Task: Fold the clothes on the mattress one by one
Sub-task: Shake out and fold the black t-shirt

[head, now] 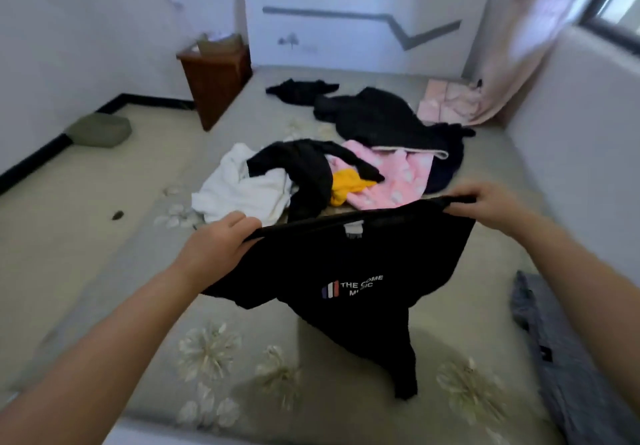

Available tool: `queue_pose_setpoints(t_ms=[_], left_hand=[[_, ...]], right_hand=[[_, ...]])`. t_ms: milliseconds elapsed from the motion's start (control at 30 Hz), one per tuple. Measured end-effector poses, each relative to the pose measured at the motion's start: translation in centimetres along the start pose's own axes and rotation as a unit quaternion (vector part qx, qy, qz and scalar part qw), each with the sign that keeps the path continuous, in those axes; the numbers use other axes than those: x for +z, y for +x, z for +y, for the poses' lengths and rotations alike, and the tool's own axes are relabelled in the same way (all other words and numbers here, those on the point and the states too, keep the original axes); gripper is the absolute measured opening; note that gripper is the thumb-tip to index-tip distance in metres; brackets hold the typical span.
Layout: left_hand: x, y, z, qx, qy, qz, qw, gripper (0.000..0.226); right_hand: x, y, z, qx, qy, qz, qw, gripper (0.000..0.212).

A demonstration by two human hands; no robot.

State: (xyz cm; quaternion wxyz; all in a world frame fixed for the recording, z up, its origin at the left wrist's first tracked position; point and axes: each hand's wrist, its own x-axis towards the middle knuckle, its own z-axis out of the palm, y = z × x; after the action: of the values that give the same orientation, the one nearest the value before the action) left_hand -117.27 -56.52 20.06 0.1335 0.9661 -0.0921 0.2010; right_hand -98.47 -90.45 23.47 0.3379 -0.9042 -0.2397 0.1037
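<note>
Item: black T-shirt (332, 271), held up over the near part of the mattress (104, 237), lower hem hanging toward it.
Handling (judged): light, limp cloth, drapes freely; no slip or breakage risk.
Hold points: the two shoulder seams.
Hands: left hand (218, 240) and right hand (485, 202) each pinch a shoulder, stretching the top edge taut.
Look: white neck label, small striped emblem, white lettering.
Pending: mixed pile of clothes (311, 178) farther back.

Both forearms bare to frame edge, no sleeves; left hand (221, 242) & right hand (485, 204) w/o gloves, rings.
</note>
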Motion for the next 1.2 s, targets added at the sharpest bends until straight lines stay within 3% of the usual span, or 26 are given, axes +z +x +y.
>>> queue_pose_setpoints(t_ms=[67, 200, 267, 367, 433, 567, 633, 767, 833, 967, 1067, 1200], left_hand=[[-3.8, 1.2, 1.0, 0.027, 0.018, 0.045, 0.998, 0.018], [-10.0, 3.2, 2.9, -0.008, 0.000, 0.151, 0.988, 0.020], [-12.4, 3.7, 3.4, -0.031, -0.054, 0.139, 0.988, 0.024], [-15.2, 3.1, 3.6, -0.041, -0.077, 0.059, 0.994, 0.052], [-16.6, 2.0, 4.2, -0.015, -0.046, 0.041, 0.998, 0.051], [-19.2, 0.0, 6.9, 0.206, 0.008, 0.138, 0.969, 0.019], [-20.5, -0.1, 8.3, 0.264, 0.047, 0.156, 0.951, 0.009], [-22.0, -0.3, 9.9, 0.283, 0.044, 0.188, 0.940, 0.044], [-22.4, -0.7, 10.6, 0.305, 0.051, 0.202, 0.929, 0.041], [-22.9, -1.5, 11.7, 0.401, 0.187, 0.176, 0.879, 0.034], [-22.7, -2.0, 12.1, 0.404, 0.254, 0.138, 0.868, 0.031], [-21.4, -1.8, 11.8, 0.283, 0.203, 0.185, 0.919, 0.021]], right_hand=[[-1.6, -2.0, -3.2, -0.019, -0.001, 0.073, 0.997, 0.021], [-4.2, -7.0, -9.8, -0.078, 0.009, 0.214, 0.974, 0.019], [-5.0, -9.7, -12.0, -0.097, 0.001, 0.262, 0.960, 0.017], [-6.0, -13.4, -13.8, -0.112, 0.000, 0.313, 0.943, 0.016], [-6.1, -15.6, -14.4, -0.116, 0.006, 0.320, 0.940, 0.018], [-6.0, -18.6, -15.6, -0.106, 0.002, 0.350, 0.931, 0.016], [-6.2, -19.5, -16.2, -0.100, 0.002, 0.372, 0.923, 0.015], [-7.3, -20.6, -17.1, -0.067, -0.036, 0.401, 0.913, 0.013], [-8.0, -20.9, -17.1, -0.031, -0.068, 0.397, 0.915, 0.016], [-8.7, -21.5, -16.5, 0.017, -0.096, 0.385, 0.918, 0.021], [-8.6, -21.6, -16.4, 0.027, -0.108, 0.384, 0.917, 0.020], [-8.4, -21.5, -16.1, 0.036, -0.113, 0.380, 0.917, 0.019]])
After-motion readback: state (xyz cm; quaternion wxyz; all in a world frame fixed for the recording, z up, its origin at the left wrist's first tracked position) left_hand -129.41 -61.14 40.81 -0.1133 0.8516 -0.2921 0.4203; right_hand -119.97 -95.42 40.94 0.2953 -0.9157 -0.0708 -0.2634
